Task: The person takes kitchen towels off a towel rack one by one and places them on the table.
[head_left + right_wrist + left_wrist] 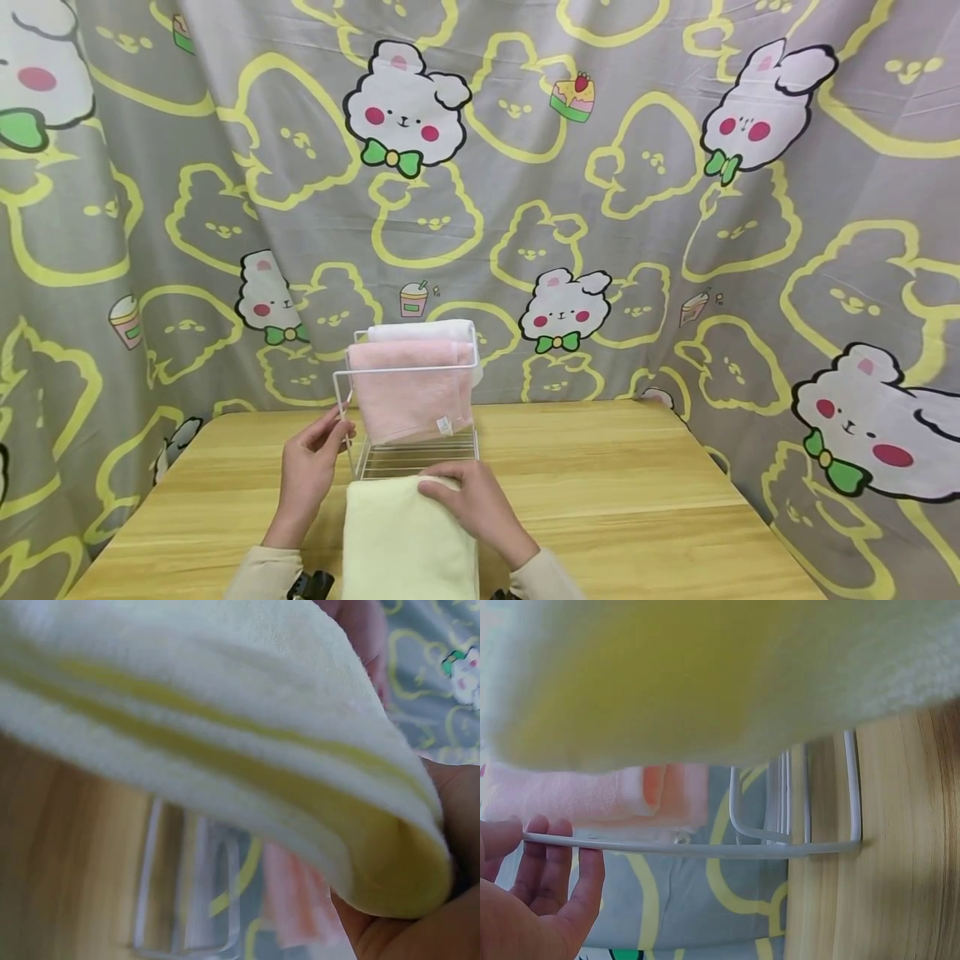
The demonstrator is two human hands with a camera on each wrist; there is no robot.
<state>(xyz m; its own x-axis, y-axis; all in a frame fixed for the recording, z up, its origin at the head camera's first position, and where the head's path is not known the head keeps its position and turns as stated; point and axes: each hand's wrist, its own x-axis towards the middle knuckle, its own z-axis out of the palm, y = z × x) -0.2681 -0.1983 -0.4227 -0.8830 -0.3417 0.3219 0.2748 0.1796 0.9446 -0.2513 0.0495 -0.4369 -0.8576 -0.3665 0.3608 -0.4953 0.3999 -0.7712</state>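
Note:
A white wire rack (405, 368) stands on the table, with a folded pink towel (412, 400) draped over one bar and a white towel (420, 332) behind it. My left hand (311, 467) pinches the rack's left upright; in the left wrist view its thumb and fingers close around the white rod (705, 850). A folded pale yellow towel (408, 542) hangs in front of the rack, covering its near part in the head view. At its top right edge my right hand (480, 508) grips it, and the right wrist view shows the fold between thumb and fingers.
The rack's bottom grid (420, 458) shows between the pink and yellow towels. Around it extends a light wooden tabletop (600, 500). A grey curtain (660, 250) with cartoon prints hangs behind and at both sides of the table.

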